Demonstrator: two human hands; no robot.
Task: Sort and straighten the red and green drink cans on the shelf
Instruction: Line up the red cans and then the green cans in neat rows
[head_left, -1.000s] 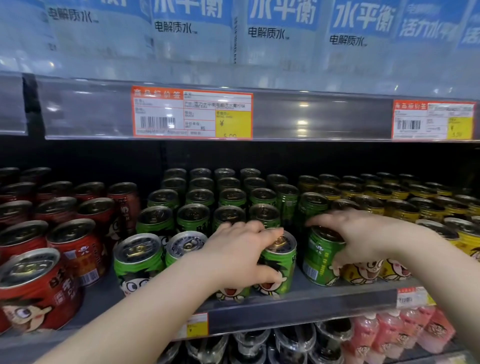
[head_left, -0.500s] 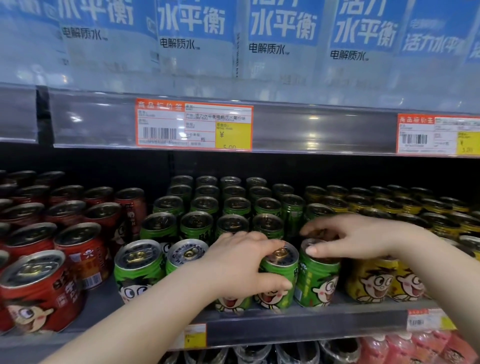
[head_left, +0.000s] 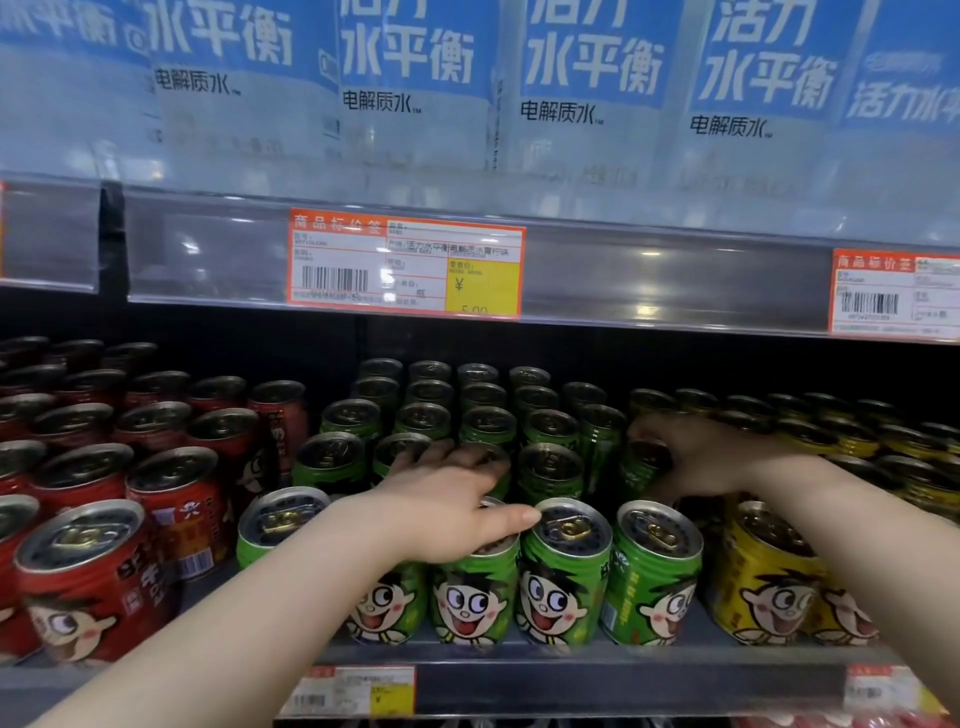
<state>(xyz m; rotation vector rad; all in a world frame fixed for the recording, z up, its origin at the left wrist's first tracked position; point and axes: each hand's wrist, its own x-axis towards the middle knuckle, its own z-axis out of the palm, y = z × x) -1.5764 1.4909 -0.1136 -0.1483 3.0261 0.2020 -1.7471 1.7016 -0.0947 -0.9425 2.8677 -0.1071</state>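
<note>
A: Red cans (head_left: 98, 577) fill the stretch of shelf (head_left: 597, 686) well left of the left hand (head_left: 447, 512); the front one sits tilted, lid facing up and forward.

B: Noted. Left grip?

A: Palm down, fingers spread over the lid of a front-row green can (head_left: 470, 592), thumb tip touching the rim of the green can (head_left: 563, 571) just right of it. The hand rests on top and is not closed around the body, so the grip counts as open. Another green can (head_left: 280, 519) stands just left of the wrist, partly hidden by the forearm.

B: Between the two hands?

A: One more front-row green can (head_left: 652, 571), upright, cartoon face outward, untouched. Behind it, rows of green cans (head_left: 431, 421) run to the back of the shelf.

B: Right grip?

A: Right hand (head_left: 711, 457) reaches deeper, to the second row. Fingers curl around a green can (head_left: 641, 465) there, thumb low against its side: closed on that can.

B: Right of that hand?

A: Yellow cans (head_left: 769, 587), front one just under the right forearm, more rows behind. Above everything, an orange price tag (head_left: 405, 262) on the upper shelf edge, and bottles with blue labels (head_left: 415, 88) on top.
</note>
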